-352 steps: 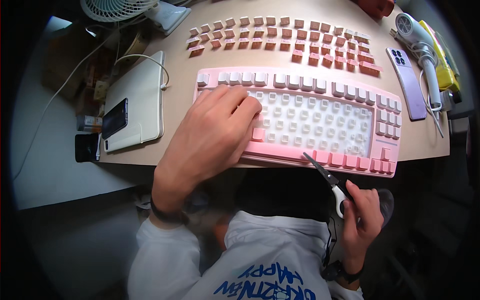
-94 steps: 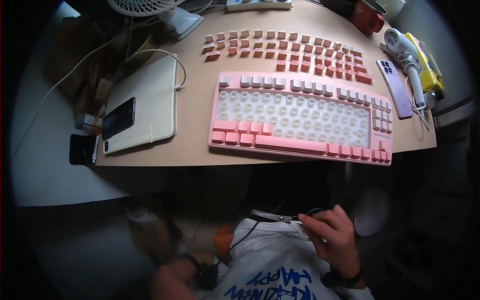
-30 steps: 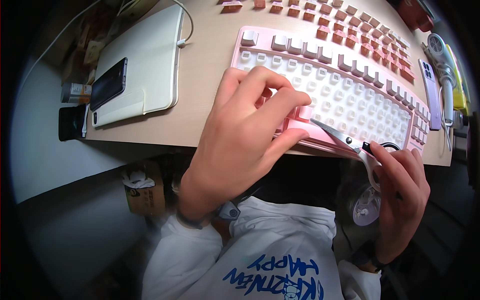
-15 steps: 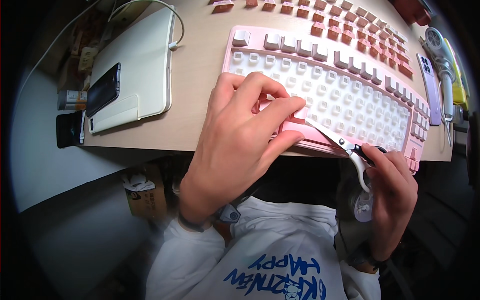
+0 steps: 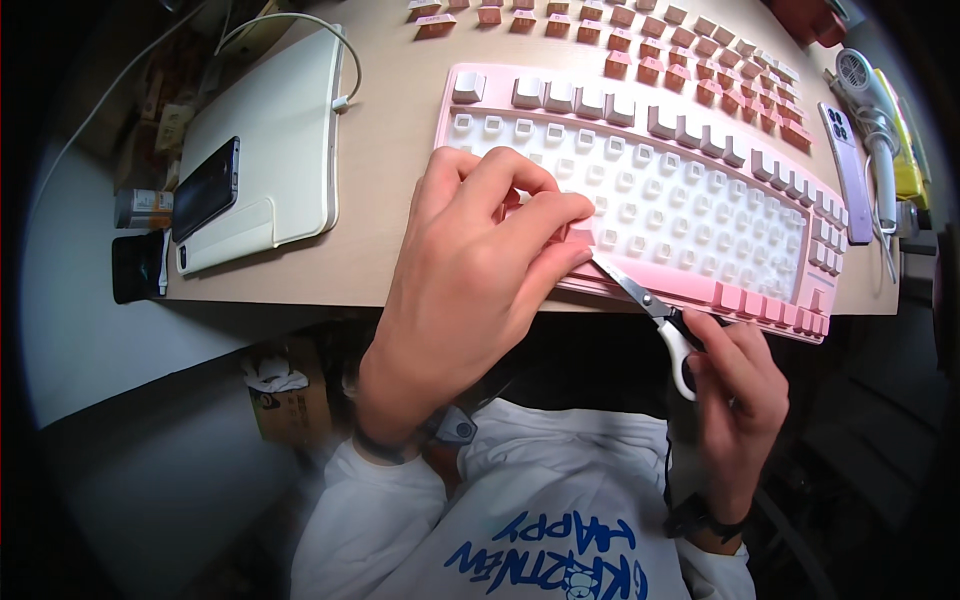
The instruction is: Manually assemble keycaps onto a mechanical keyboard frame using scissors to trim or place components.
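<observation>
A pink keyboard (image 5: 640, 272) lies at the desk's front edge, its middle filled with rows of bare whitish switch stems (image 5: 625, 180). Over its lower left part, my left hand (image 5: 470, 255) is closed, thumb and fingertips pinching a small pink keycap (image 5: 582, 237). The fingers cover most of that keycap and the keys beneath. My right hand (image 5: 735, 385) grips the handles of scissors (image 5: 650, 303), one white and one dark. Their metal blades point up and left, the tip at my left thumb and the keycap. Whether the tip touches the keycap is hard to tell.
Several loose pinkish keycaps (image 5: 650, 70) stand in rows behind the keyboard. On the left are a white tablet case (image 5: 290, 130) with a cable and a dark phone (image 5: 207, 190). A purple phone (image 5: 846, 170) and a hair dryer (image 5: 880, 140) lie on the right.
My right hand and the scissors have moved left, and the blade tip has gone from the keycap's right side to beside my left thumb. My left thumb has closed in on the keycap.
</observation>
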### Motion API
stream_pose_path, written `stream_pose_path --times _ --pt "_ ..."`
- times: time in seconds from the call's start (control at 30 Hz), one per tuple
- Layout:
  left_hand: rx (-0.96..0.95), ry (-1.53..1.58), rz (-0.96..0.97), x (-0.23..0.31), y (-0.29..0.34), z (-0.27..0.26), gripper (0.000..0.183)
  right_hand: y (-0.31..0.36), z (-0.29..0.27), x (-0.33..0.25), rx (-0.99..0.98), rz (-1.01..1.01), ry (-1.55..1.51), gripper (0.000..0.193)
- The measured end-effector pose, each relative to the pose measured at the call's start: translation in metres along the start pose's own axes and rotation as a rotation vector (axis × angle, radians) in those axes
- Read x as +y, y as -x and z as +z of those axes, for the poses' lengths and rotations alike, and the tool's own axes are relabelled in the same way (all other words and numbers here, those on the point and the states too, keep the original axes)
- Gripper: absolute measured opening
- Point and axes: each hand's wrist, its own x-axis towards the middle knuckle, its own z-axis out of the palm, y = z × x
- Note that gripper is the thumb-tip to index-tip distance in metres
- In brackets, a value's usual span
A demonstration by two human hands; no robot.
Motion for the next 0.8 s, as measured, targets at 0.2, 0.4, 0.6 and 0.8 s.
stream_pose_path --times 0.2,0.4,0.6,0.8 --pt "0.038 0.043 -0.015 -0.001 -0.001 -0.003 0.026 0.008 0.003 -0.003 0.09 0.024 0.05 0.042" --pt "0.11 -0.033 0.02 -0.003 -0.016 -0.013 0.022 0.018 -0.009 0.006 0.098 -0.021 0.121 0.043" --pt "0.046 -0.211 0.133 -0.017 -0.068 -0.028 0.017 0.023 -0.013 0.014 0.074 -0.024 0.071 0.043" --pt "-0.119 -0.347 0.179 -0.029 -0.119 -0.023 0.017 0.024 -0.021 0.024 0.079 -0.048 0.036 0.045"
